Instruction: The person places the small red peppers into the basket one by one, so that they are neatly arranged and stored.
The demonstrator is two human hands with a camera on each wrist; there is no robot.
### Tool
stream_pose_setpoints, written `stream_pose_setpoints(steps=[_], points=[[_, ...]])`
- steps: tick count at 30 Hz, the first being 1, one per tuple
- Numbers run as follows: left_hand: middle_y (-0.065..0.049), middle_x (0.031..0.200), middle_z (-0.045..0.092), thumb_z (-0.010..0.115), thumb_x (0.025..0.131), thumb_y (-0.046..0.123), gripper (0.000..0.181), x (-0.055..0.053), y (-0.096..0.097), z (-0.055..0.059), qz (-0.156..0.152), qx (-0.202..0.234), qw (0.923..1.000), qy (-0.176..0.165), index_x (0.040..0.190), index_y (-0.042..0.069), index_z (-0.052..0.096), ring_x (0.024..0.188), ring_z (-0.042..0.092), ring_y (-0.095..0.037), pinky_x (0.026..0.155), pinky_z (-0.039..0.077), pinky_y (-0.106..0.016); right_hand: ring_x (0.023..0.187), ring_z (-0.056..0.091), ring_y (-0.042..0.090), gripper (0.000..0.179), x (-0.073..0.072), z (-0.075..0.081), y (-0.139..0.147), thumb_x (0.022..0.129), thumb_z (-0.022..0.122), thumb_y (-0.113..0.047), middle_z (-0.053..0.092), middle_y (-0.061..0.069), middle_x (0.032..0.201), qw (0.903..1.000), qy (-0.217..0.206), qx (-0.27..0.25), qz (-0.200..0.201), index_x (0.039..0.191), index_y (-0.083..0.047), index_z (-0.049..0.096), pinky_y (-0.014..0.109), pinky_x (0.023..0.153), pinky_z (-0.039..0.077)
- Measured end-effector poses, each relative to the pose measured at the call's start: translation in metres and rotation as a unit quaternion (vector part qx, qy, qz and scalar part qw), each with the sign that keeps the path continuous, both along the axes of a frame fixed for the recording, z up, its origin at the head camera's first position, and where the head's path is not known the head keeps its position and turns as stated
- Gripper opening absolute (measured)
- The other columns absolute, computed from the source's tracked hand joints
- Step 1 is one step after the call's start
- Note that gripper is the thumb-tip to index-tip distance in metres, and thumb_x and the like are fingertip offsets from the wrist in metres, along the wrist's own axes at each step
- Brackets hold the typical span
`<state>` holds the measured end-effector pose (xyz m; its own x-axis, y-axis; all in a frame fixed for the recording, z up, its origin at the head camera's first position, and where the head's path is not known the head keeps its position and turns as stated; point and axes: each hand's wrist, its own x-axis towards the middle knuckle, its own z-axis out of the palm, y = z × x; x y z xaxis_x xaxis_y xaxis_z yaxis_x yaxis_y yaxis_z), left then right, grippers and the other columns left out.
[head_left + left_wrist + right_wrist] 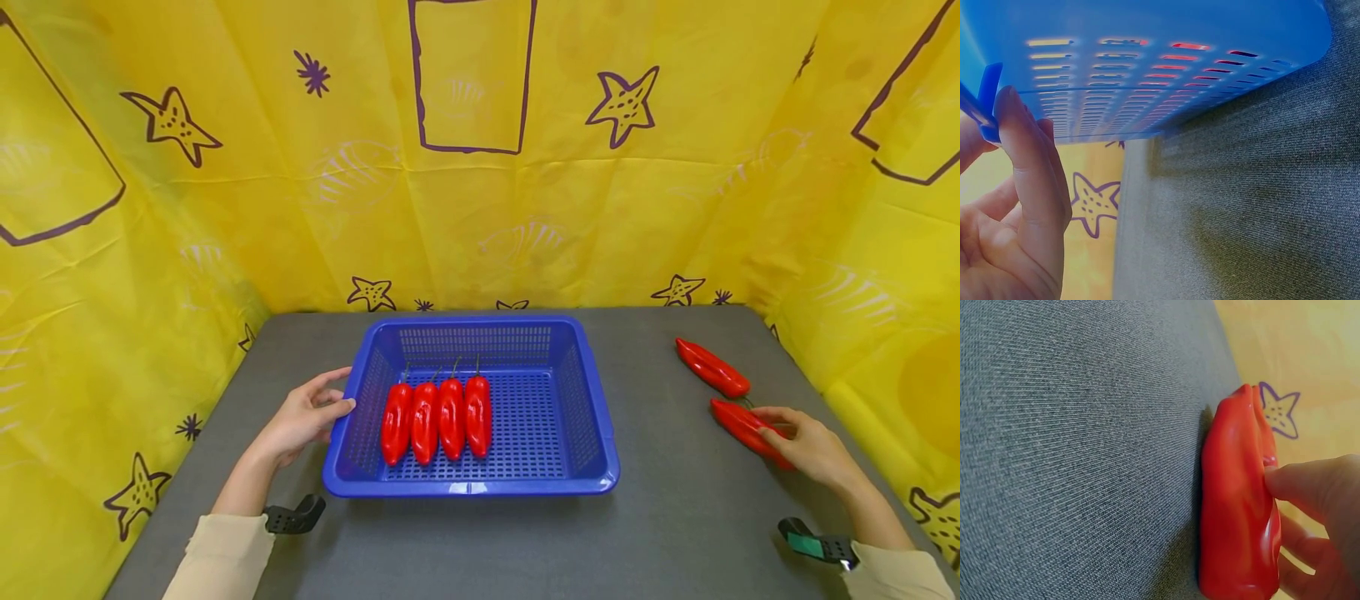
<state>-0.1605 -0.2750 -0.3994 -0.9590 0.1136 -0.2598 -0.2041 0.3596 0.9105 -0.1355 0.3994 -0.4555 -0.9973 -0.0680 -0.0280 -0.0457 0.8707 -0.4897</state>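
A blue plastic basket [480,490] sits on the grey table, with several red chili peppers [452,419] side by side in its left half, stems towards the back. My left hand [303,417] holds the basket's left rim between thumb and fingers; the left wrist view shows this hand [1029,200] close against the slotted wall. Far to the right, my right hand [806,446] holds another red chili pepper [738,425] that lies on the table. In the right wrist view the thumb presses one side of that pepper [1235,506], and the fingers are partly hidden behind it.
One more red chili pepper [712,368] lies just behind the held one, near the table's right edge. Yellow patterned cloth [480,233] hangs round the back and both sides of the grey table [480,550].
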Motion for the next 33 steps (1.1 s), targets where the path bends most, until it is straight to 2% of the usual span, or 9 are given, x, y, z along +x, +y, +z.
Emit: stream_pose_setpoints(steps=[7,13,16,19,21,24,27,29,33], points=[[-0.021,0.103,0.056,0.063,0.087,0.023,0.068,0.0,-0.001,-0.001,-0.002,0.003,1.0,0.002,0.143,0.012,0.027,0.078,0.065,-0.025,0.065,0.056,-0.042,0.102,0.048,0.049,0.033,-0.001,-0.002,0.0,0.091,0.056,-0.019,0.052,0.033,0.116,0.9997,0.022,-0.006,0.013,0.117,0.001,0.057,0.059,0.073,0.04],[-0.021,0.104,0.055,0.063,0.088,0.023,0.067,0.0,0.0,-0.001,-0.003,0.002,1.0,0.001,0.143,0.012,0.027,0.077,0.065,-0.024,0.065,0.056,-0.042,0.096,0.055,0.047,0.032,0.0,-0.002,0.0,0.089,0.059,-0.017,0.057,0.03,0.112,0.9984,0.056,0.002,0.005,0.115,0.002,0.058,0.04,0.068,0.046],[-0.021,0.104,0.055,0.063,0.088,0.023,0.067,0.0,0.0,-0.001,-0.002,0.001,1.0,0.001,0.144,0.012,0.027,0.077,0.064,-0.024,0.065,0.056,-0.041,0.094,0.056,0.047,0.033,0.004,0.001,-0.003,0.089,0.059,-0.017,0.058,0.031,0.109,0.997,0.076,0.002,-0.013,0.115,0.004,0.057,0.04,0.066,0.046],[-0.021,0.104,0.055,0.063,0.088,0.023,0.067,0.0,0.0,0.0,-0.001,0.001,1.0,0.002,0.143,0.012,0.027,0.077,0.064,-0.024,0.065,0.056,-0.041,0.095,0.053,0.048,0.036,0.008,0.005,-0.006,0.091,0.056,-0.021,0.055,0.032,0.111,0.9951,0.088,-0.007,-0.046,0.116,0.004,0.055,0.049,0.067,0.043],[-0.021,0.104,0.055,0.063,0.088,0.022,0.067,0.0,0.0,0.0,-0.001,0.002,1.0,0.002,0.143,0.012,0.027,0.077,0.065,-0.024,0.065,0.056,-0.041,0.094,0.053,0.047,0.037,0.012,0.007,-0.008,0.091,0.055,-0.023,0.055,0.032,0.11,0.9926,0.098,-0.014,-0.071,0.117,0.004,0.055,0.046,0.067,0.043],[-0.022,0.104,0.055,0.063,0.088,0.022,0.066,0.001,0.001,0.0,0.0,0.003,1.0,0.003,0.143,0.012,0.028,0.077,0.065,-0.024,0.065,0.056,-0.041,0.082,0.06,0.011,0.039,0.019,0.01,-0.011,0.091,0.057,-0.025,0.058,0.03,0.108,0.9871,0.112,-0.032,-0.11,0.117,0.003,0.055,0.028,0.062,0.044],[-0.022,0.104,0.055,0.063,0.088,0.022,0.066,0.001,0.001,0.0,0.0,0.0,1.0,0.002,0.143,0.012,0.027,0.077,0.065,-0.024,0.065,0.056,-0.041,0.068,0.041,-0.02,0.04,0.026,0.012,-0.014,0.089,0.058,-0.025,0.061,0.026,0.101,0.9807,0.124,-0.044,-0.145,0.117,0.003,0.055,0.013,0.052,0.039],[-0.021,0.104,0.055,0.062,0.088,0.023,0.067,0.001,0.0,0.0,0.0,-0.002,1.0,0.001,0.143,0.012,0.027,0.077,0.065,-0.024,0.065,0.056,-0.041,0.067,0.032,-0.026,0.041,0.03,0.014,-0.015,0.09,0.058,-0.026,0.061,0.027,0.1,0.9783,0.12,-0.051,-0.161,0.117,0.005,0.054,0.011,0.05,0.038],[-0.021,0.105,0.055,0.062,0.088,0.023,0.067,0.0,0.0,0.0,-0.001,-0.002,1.0,-0.001,0.144,0.013,0.027,0.078,0.065,-0.024,0.065,0.056,-0.041,0.064,0.038,-0.019,0.047,0.038,0.017,-0.015,0.091,0.054,-0.03,0.057,0.034,0.105,0.9776,0.088,-0.054,-0.184,0.119,0.008,0.051,0.014,0.049,0.038]])
